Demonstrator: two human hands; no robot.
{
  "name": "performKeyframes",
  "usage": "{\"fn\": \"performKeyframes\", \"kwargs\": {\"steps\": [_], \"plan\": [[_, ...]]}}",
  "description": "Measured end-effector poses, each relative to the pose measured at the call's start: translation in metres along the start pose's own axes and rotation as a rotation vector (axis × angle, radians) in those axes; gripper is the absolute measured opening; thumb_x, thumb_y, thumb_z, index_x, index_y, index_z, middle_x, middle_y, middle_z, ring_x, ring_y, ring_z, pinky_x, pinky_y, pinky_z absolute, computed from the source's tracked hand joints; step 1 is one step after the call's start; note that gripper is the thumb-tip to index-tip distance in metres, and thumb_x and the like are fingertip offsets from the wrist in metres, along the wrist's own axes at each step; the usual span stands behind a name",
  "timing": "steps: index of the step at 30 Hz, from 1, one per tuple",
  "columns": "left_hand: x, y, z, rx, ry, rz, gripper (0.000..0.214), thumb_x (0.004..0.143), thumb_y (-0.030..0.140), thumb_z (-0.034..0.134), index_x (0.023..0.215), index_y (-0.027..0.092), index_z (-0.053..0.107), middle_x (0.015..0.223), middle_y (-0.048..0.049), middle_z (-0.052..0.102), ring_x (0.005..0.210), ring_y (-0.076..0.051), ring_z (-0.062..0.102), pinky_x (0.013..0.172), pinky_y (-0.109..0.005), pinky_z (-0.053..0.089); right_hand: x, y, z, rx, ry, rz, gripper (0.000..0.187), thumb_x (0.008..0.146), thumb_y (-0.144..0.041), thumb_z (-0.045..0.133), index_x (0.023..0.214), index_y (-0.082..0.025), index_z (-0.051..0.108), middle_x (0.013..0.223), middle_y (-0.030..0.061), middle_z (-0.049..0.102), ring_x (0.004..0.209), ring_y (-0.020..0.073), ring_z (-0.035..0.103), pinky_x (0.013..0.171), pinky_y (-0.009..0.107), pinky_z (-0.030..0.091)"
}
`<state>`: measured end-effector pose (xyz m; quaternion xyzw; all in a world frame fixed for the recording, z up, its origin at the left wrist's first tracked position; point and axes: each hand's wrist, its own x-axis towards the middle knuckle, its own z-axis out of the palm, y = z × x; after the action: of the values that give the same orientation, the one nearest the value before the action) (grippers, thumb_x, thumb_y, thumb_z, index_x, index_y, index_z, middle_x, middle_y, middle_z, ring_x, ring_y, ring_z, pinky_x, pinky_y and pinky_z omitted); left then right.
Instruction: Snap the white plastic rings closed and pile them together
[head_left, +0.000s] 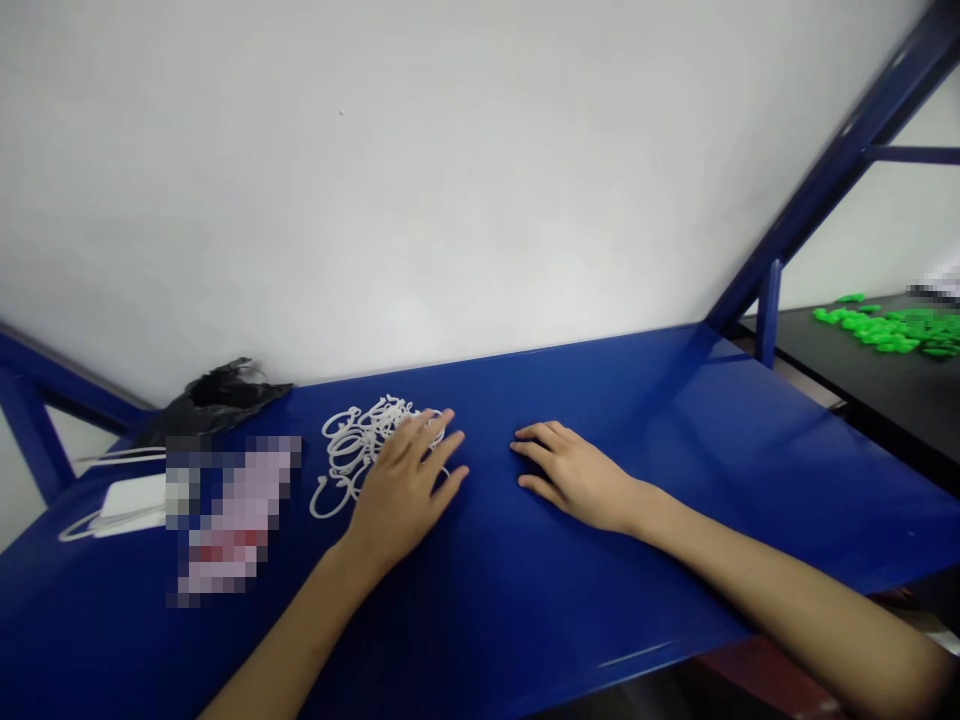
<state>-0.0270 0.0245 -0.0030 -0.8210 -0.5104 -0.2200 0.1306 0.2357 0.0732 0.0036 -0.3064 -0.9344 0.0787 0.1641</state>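
Note:
A loose pile of white plastic rings [349,447], looking like open curtain rings, lies on the blue shelf [495,590] left of centre. My left hand [401,485] is over the right part of this pile with its fingers apart, hiding some of the rings. Whether its fingertips touch them I cannot tell. To the right, my right hand [574,475] is low over the bare blue surface, palm down, fingers slightly curled and spread. Nothing shows in either hand.
A crumpled black plastic bag [217,400] sits at the back left. Nearer are a white flat object with a cable [131,503] and a blurred pinkish packet [240,510]. Blue metal posts [769,310] flank the shelf. Green pieces [892,330] lie on a black surface at far right.

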Motion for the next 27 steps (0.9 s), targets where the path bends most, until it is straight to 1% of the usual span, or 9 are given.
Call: {"fn": "performKeyframes", "kwargs": {"steps": [3, 5, 8, 10, 13, 16, 20, 23, 27], "plan": [[-0.001, -0.021, 0.002, 0.113, -0.074, -0.157, 0.052, 0.096, 0.047, 0.048, 0.136, 0.014, 0.054, 0.151, -0.0162, 0.045, 0.144, -0.034, 0.035, 0.118, -0.057, 0.028, 0.0, 0.001, 0.0, -0.007, -0.008, -0.004, 0.036, 0.098, -0.035, 0.055, 0.127, -0.016, 0.06, 0.13, 0.0156, 0.058, 0.118, 0.0289, 0.056, 0.1, 0.05, 0.051], [-0.003, -0.03, 0.003, 0.135, -0.138, -0.272, 0.058, 0.097, 0.052, 0.045, 0.14, 0.014, 0.051, 0.153, -0.0168, 0.043, 0.143, -0.036, 0.037, 0.116, -0.059, 0.03, 0.001, 0.001, -0.001, -0.01, -0.016, -0.003, 0.036, 0.098, -0.035, 0.055, 0.128, -0.015, 0.06, 0.131, 0.0157, 0.058, 0.119, 0.0289, 0.056, 0.1, 0.049, 0.051], [-0.006, -0.037, 0.002, 0.119, -0.22, -0.402, 0.066, 0.094, 0.06, 0.043, 0.144, 0.017, 0.046, 0.155, -0.0165, 0.039, 0.142, -0.038, 0.037, 0.112, -0.062, 0.034, 0.001, 0.0, -0.001, -0.018, -0.031, 0.003, 0.038, 0.098, -0.036, 0.055, 0.128, -0.013, 0.06, 0.132, 0.0164, 0.057, 0.119, 0.0294, 0.055, 0.1, 0.05, 0.051], [-0.007, -0.039, 0.001, 0.095, -0.274, -0.438, 0.07, 0.093, 0.063, 0.041, 0.145, 0.017, 0.044, 0.157, -0.0164, 0.036, 0.144, -0.038, 0.033, 0.112, -0.061, 0.033, 0.001, 0.0, -0.002, -0.025, -0.038, 0.007, 0.039, 0.098, -0.036, 0.054, 0.128, -0.013, 0.06, 0.132, 0.0166, 0.057, 0.119, 0.0297, 0.055, 0.1, 0.05, 0.051], [-0.007, -0.041, 0.0, 0.059, -0.319, -0.421, 0.07, 0.093, 0.065, 0.04, 0.147, 0.021, 0.041, 0.159, -0.0138, 0.033, 0.147, -0.036, 0.028, 0.114, -0.063, 0.027, 0.0, -0.002, -0.002, -0.034, -0.046, 0.01, 0.039, 0.098, -0.036, 0.054, 0.129, -0.013, 0.059, 0.133, 0.0164, 0.056, 0.119, 0.0298, 0.055, 0.1, 0.05, 0.05], [-0.008, -0.041, 0.002, 0.016, -0.319, -0.337, 0.07, 0.092, 0.064, 0.043, 0.151, 0.026, 0.035, 0.16, -0.0101, 0.032, 0.149, -0.036, 0.024, 0.116, -0.066, 0.018, 0.0, -0.003, -0.002, -0.038, -0.053, 0.012, 0.04, 0.098, -0.036, 0.054, 0.129, -0.012, 0.059, 0.134, 0.0168, 0.056, 0.12, 0.03, 0.055, 0.101, 0.049, 0.05], [-0.008, -0.035, 0.006, -0.035, -0.283, -0.223, 0.068, 0.093, 0.06, 0.047, 0.151, 0.027, 0.033, 0.156, -0.0073, 0.04, 0.148, -0.032, 0.027, 0.12, -0.064, 0.01, 0.0, -0.003, -0.001, -0.04, -0.057, 0.015, 0.04, 0.098, -0.035, 0.054, 0.129, -0.011, 0.059, 0.135, 0.0173, 0.056, 0.12, 0.0306, 0.055, 0.101, 0.05, 0.049], [-0.006, -0.032, 0.007, -0.084, -0.227, -0.215, 0.052, 0.095, 0.051, 0.05, 0.14, 0.025, 0.047, 0.145, -0.0068, 0.054, 0.139, -0.028, 0.041, 0.119, -0.055, 0.023, 0.0, -0.003, -0.001, -0.029, -0.047, 0.012, 0.039, 0.098, -0.035, 0.054, 0.13, -0.013, 0.059, 0.134, 0.0176, 0.056, 0.121, 0.0304, 0.054, 0.101, 0.05, 0.05], [-0.003, -0.033, 0.004, -0.13, -0.156, -0.245, 0.033, 0.095, 0.039, 0.049, 0.121, 0.021, 0.058, 0.127, -0.0081, 0.062, 0.122, -0.027, 0.052, 0.107, -0.049, 0.042, 0.0, -0.003, -0.001, -0.035, -0.058, 0.016, 0.04, 0.098, -0.035, 0.054, 0.13, -0.012, 0.059, 0.135, 0.0175, 0.056, 0.121, 0.0309, 0.055, 0.101, 0.05, 0.05]]}}
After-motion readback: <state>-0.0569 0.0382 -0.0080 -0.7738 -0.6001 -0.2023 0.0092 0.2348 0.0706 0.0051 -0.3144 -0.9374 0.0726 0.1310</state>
